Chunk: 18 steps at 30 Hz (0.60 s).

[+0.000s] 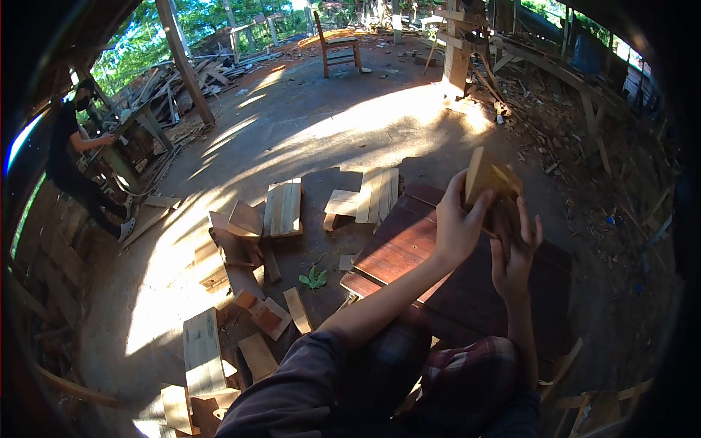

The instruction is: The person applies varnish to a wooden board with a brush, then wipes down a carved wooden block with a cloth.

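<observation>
A small wooden piece (491, 175) with a pale edge is held up above the dark red wooden table (398, 244). My left hand (461, 223) grips its left side, with the thumb against the near face. On its lower right is my right hand (515, 252), some fingers raised and others against the wood. A darker part lies between the two hands, partly in shadow, and its shape is hard to make out.
Wooden blocks and boards (204, 350) lie on the ground at the left, near a green leaf (313, 278). A chair (339, 51) stands farther back. Another person (80, 160) is at a workbench (120, 157) on the far left. A post (456, 62) rises behind.
</observation>
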Each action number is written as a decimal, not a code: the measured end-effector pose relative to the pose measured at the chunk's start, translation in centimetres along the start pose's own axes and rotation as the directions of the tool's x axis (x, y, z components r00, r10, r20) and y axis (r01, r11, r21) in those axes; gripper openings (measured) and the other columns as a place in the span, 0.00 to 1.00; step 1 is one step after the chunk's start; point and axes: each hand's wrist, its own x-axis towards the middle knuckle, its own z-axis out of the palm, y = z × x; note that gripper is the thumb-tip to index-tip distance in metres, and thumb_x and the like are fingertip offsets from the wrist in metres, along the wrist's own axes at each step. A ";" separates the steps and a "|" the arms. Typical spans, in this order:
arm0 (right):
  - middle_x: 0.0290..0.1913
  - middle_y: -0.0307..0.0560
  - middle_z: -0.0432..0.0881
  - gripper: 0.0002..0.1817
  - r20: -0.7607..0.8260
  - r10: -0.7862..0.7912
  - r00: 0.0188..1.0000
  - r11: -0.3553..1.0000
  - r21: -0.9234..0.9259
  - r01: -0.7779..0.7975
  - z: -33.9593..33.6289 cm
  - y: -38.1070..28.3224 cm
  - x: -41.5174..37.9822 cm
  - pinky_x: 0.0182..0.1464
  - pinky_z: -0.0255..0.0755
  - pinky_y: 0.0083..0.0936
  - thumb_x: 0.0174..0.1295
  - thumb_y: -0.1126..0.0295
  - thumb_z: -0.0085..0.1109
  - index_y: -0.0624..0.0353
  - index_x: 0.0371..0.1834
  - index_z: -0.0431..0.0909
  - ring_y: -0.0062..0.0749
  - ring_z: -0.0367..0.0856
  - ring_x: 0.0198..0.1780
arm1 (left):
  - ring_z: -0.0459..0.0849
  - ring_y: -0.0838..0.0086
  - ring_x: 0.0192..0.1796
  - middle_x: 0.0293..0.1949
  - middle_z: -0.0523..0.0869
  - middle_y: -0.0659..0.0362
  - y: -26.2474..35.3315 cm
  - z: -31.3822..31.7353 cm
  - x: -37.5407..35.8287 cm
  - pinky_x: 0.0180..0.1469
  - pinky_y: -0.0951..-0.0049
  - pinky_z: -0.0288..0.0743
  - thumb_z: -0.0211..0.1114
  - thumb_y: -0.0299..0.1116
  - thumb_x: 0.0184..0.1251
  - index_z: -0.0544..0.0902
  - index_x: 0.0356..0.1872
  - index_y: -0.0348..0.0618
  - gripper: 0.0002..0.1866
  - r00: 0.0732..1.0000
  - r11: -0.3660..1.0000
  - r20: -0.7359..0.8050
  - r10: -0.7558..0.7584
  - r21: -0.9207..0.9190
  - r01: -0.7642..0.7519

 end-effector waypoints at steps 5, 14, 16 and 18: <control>0.69 0.53 0.67 0.23 0.000 0.027 1.000 1.000 -0.003 -0.027 0.3 0.0 0.2 0.73 0.35 0.42 0.71 0.60 0.41 0.60 0.61 0.75 0.38 0.53 0.75 | 0.81 0.73 0.49 0.47 0.82 0.50 0.0 0.2 0.1 0.48 0.74 0.76 0.62 0.29 0.67 0.71 0.59 0.32 0.21 0.998 0.999 0.031 0.049 -0.023 -0.049; 0.69 0.56 0.65 0.23 -0.001 0.089 0.996 0.996 -0.003 -0.089 1.0 0.0 0.6 0.73 0.33 0.43 0.71 0.62 0.40 0.62 0.65 0.69 0.38 0.56 0.74 | 0.81 0.74 0.49 0.48 0.81 0.51 0.2 0.6 0.1 0.46 0.76 0.77 0.60 0.28 0.69 0.66 0.62 0.37 0.23 0.995 0.990 0.078 -0.060 -0.121 0.069; 0.68 0.58 0.65 0.22 -0.012 0.112 0.994 0.993 0.046 -0.112 1.0 -0.4 0.8 0.73 0.31 0.44 0.71 0.62 0.41 0.63 0.63 0.71 0.39 0.57 0.74 | 0.81 0.74 0.49 0.48 0.81 0.51 0.0 0.4 0.2 0.46 0.77 0.77 0.60 0.28 0.69 0.66 0.63 0.37 0.23 0.981 0.947 0.094 -0.169 -0.261 0.188; 0.66 0.57 0.69 0.22 -0.003 0.095 0.996 0.995 0.021 -0.094 0.7 -0.8 1.1 0.73 0.31 0.44 0.71 0.62 0.43 0.63 0.61 0.73 0.38 0.56 0.74 | 0.81 0.74 0.49 0.48 0.81 0.51 -0.4 0.1 0.4 0.46 0.77 0.77 0.60 0.29 0.69 0.66 0.62 0.36 0.23 0.983 0.948 0.079 -0.164 -0.263 0.179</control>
